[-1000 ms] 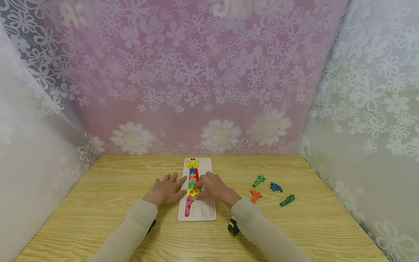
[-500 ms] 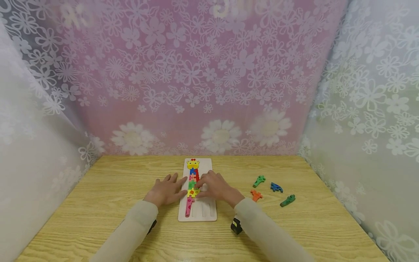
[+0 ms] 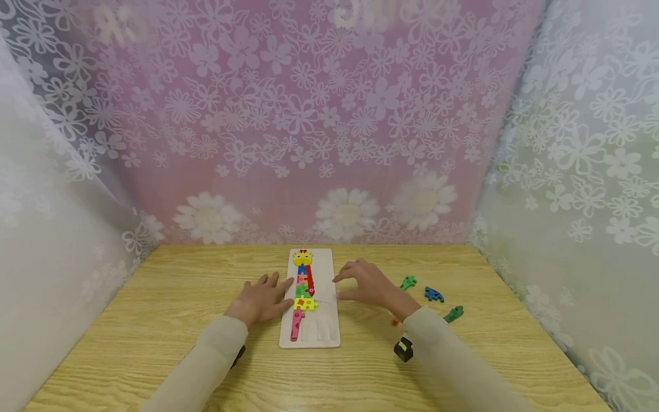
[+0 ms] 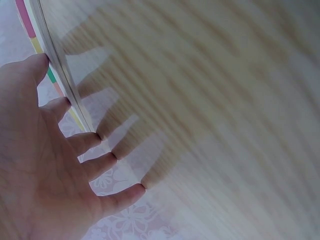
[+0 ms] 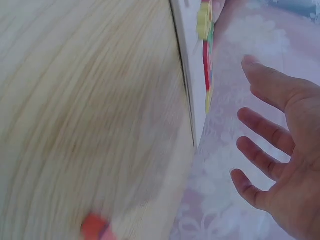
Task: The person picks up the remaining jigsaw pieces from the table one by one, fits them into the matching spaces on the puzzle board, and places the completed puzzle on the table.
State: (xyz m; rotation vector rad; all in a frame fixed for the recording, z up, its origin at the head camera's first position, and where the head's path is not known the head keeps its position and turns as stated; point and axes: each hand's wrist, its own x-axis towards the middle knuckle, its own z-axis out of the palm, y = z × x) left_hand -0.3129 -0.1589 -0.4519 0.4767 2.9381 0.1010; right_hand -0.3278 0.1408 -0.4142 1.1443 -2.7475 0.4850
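A white puzzle board (image 3: 324, 266) lies on the table with a giraffe puzzle laid in it: yellow head (image 3: 303, 258), blue, orange and green neck pieces, a red strip (image 3: 310, 280), a yellow piece (image 3: 306, 304) and a pink leg piece (image 3: 296, 325). My left hand (image 3: 262, 298) spreads its fingers over the table, thumb and index finger touching the board's left edge, as the left wrist view also shows. Over the board's right edge hovers my right hand (image 3: 368, 283), its fingers loosely bent and apart. Nothing is between them in the right wrist view.
Right of the board lie loose pieces: a light green one (image 3: 409, 281), a blue one (image 3: 434, 294), a dark green one (image 3: 455, 313) and an orange one (image 3: 395, 321), mostly hidden by the right wrist. Flowered curtains surround the wooden table.
My right hand has let go of the puzzle and moved right, off the giraffe pieces, uncovering the red strip and yellow piece. My left hand stays at the board's edge.
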